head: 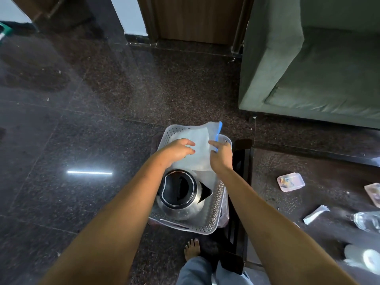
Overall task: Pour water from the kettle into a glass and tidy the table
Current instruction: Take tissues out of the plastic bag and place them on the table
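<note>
One kettle, one basket, one zip bag, two hands on the bag.
The steel kettle [181,194] stands in the near end of the white perforated basket [205,227], lower centre of the frame, just below both wrists. The left hand [178,150] has its fingers curled down on the clear zip bag [197,136]. The right hand [221,154] pinches the bag's blue-zipped edge with its forefinger straight. At right, the glass surface [318,161] carries two small lidded boxes [290,182] and one sachet [315,214].
</note>
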